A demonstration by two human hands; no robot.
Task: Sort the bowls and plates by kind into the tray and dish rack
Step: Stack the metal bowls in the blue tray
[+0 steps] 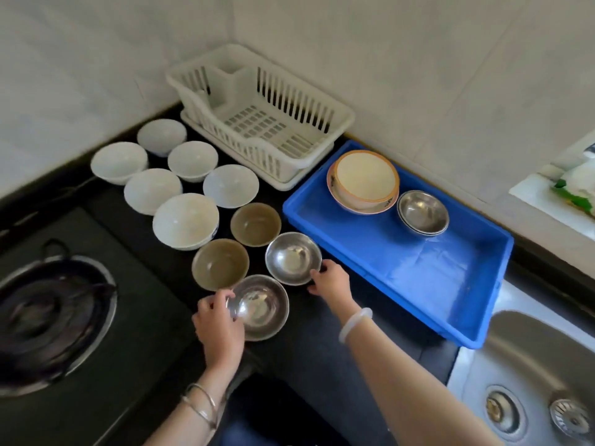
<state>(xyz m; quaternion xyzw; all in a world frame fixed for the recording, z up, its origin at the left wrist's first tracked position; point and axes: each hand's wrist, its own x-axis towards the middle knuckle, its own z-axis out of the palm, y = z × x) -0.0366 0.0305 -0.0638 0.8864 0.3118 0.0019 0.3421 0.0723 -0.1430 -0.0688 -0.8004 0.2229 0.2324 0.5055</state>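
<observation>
On the black counter, my left hand [217, 320] grips the left rim of the near steel bowl [262, 305]. My right hand [330, 281] holds the right rim of the far steel bowl [291, 257]. Behind them stand two brown bowls [220, 263] [255, 223] and several white bowls [185, 220]. The blue tray [418, 275] on the right holds a cream bowl [365, 178] on an orange-rimmed plate [349, 206], and stacked steel bowls [422, 212]. The white dish rack [260, 117] at the back has nothing in it.
A gas burner [48, 317] lies to the left on the stove. A steel sink [531, 381] is at the lower right, next to the tray. Tiled walls close off the back corner. A white shelf with a packet [576, 188] sits at the far right.
</observation>
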